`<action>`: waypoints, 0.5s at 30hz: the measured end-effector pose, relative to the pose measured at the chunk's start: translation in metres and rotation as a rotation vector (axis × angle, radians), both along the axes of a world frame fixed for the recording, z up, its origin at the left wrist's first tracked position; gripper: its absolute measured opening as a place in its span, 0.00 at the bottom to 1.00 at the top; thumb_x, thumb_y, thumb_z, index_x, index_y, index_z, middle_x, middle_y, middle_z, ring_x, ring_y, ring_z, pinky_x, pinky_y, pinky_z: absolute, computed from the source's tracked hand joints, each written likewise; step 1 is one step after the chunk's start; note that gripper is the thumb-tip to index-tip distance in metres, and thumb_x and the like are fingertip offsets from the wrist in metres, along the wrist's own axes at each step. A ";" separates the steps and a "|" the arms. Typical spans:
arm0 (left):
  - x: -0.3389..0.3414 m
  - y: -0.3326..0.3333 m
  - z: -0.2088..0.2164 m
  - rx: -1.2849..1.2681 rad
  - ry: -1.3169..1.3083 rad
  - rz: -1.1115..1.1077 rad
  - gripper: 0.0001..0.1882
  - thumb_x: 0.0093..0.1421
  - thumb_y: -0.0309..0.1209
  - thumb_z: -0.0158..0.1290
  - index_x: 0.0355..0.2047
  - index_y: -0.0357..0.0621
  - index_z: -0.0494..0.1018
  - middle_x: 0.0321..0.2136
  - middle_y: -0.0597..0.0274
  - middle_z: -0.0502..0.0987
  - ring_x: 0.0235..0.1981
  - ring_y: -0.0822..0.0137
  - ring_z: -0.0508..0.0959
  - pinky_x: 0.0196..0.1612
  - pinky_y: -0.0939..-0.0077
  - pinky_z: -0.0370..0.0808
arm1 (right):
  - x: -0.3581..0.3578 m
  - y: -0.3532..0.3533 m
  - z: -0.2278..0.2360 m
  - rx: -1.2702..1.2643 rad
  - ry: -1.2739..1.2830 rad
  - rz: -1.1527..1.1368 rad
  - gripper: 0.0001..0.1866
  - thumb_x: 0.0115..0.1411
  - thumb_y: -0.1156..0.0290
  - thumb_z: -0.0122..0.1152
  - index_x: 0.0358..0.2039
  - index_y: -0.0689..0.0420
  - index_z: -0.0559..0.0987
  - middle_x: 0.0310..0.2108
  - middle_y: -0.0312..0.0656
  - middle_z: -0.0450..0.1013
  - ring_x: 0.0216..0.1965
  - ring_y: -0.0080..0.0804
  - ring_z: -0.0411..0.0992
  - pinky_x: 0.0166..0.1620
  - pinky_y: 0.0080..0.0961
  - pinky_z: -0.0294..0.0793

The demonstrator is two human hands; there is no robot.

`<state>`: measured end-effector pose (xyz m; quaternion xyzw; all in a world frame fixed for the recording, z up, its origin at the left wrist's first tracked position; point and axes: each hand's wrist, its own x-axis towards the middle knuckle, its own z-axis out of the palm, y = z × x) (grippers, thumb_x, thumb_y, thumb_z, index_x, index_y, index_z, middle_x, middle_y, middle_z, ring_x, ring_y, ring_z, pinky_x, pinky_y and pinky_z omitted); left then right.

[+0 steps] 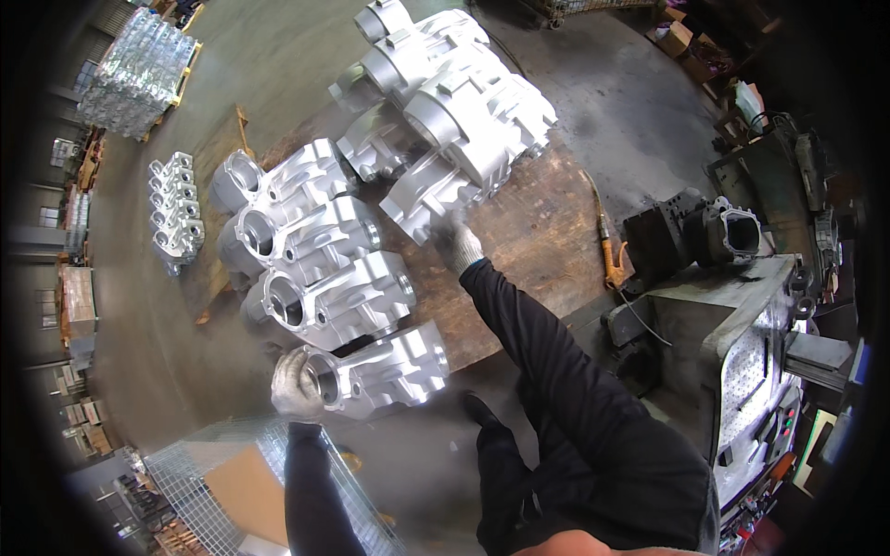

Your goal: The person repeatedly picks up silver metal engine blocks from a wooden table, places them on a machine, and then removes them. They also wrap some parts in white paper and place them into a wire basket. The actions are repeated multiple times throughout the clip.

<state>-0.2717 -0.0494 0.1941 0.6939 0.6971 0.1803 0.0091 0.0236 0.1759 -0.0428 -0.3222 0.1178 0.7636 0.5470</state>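
Silver cast-metal housings stand on a worn brown wooden table. My left hand (297,384), in a pale work glove, has its fingers curled over the rim of the round opening on the nearest housing (394,372). That housing lies at the table's front edge, at the end of a row with other housings (345,295). My right hand (463,245), gloved too, reaches to the lower end of another housing (434,196) beside the stacked group (473,120). Its fingers are blurred and partly hidden, so their grip does not show.
An orange air blow gun (614,264) with a hose lies at the right edge of the wooden table (533,250). A machine (742,371) stands to the right. At lower left is a wire-mesh cage (185,473) with cardboard. More castings (176,208) sit beyond the table's left side.
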 end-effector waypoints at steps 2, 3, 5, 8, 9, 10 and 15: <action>-0.001 -0.001 -0.002 0.015 -0.001 -0.012 0.14 0.60 0.30 0.47 0.40 0.39 0.79 0.43 0.52 0.80 0.48 0.47 0.78 0.56 0.56 0.72 | 0.019 -0.019 0.009 -0.008 -0.192 0.052 0.23 0.65 0.48 0.56 0.40 0.59 0.74 0.36 0.46 0.77 0.32 0.34 0.74 0.35 0.25 0.77; -0.002 -0.001 -0.002 0.022 0.004 -0.014 0.14 0.60 0.30 0.47 0.40 0.39 0.79 0.43 0.52 0.80 0.48 0.47 0.78 0.56 0.56 0.72 | 0.030 -0.028 0.012 -0.030 -0.280 0.076 0.23 0.65 0.48 0.57 0.40 0.59 0.74 0.36 0.47 0.77 0.31 0.35 0.75 0.35 0.25 0.77; -0.003 -0.003 -0.003 0.027 -0.012 -0.008 0.14 0.60 0.30 0.47 0.41 0.40 0.79 0.43 0.52 0.80 0.48 0.48 0.78 0.56 0.56 0.72 | 0.052 -0.046 0.017 -0.075 -0.401 0.090 0.23 0.64 0.47 0.58 0.40 0.57 0.74 0.33 0.45 0.77 0.24 0.31 0.72 0.29 0.24 0.74; -0.004 -0.004 -0.003 0.034 0.010 -0.016 0.14 0.60 0.31 0.47 0.41 0.40 0.78 0.43 0.53 0.80 0.48 0.48 0.78 0.56 0.57 0.71 | 0.091 -0.079 0.025 -0.072 -0.527 0.094 0.18 0.65 0.48 0.55 0.27 0.46 0.69 0.15 0.27 0.54 0.12 0.21 0.55 0.16 0.22 0.54; -0.004 -0.004 -0.003 0.033 0.010 -0.022 0.14 0.60 0.31 0.47 0.41 0.41 0.78 0.43 0.53 0.80 0.48 0.48 0.78 0.56 0.57 0.71 | 0.107 -0.090 0.027 -0.111 -0.583 0.128 0.19 0.64 0.45 0.56 0.27 0.46 0.70 0.15 0.27 0.57 0.13 0.21 0.56 0.16 0.21 0.56; -0.004 -0.004 -0.003 0.036 0.011 -0.023 0.14 0.59 0.31 0.48 0.41 0.41 0.78 0.44 0.53 0.80 0.48 0.49 0.78 0.56 0.57 0.71 | 0.120 -0.101 0.029 -0.103 -0.689 0.147 0.20 0.63 0.43 0.56 0.29 0.47 0.72 0.16 0.27 0.59 0.13 0.20 0.58 0.16 0.21 0.58; -0.008 -0.006 -0.006 0.034 0.044 -0.037 0.14 0.58 0.29 0.48 0.41 0.42 0.79 0.43 0.54 0.80 0.48 0.49 0.78 0.56 0.57 0.71 | 0.192 -0.173 0.038 -0.183 -1.097 0.406 0.36 0.62 0.36 0.49 0.45 0.62 0.79 0.32 0.42 0.77 0.28 0.26 0.76 0.29 0.25 0.75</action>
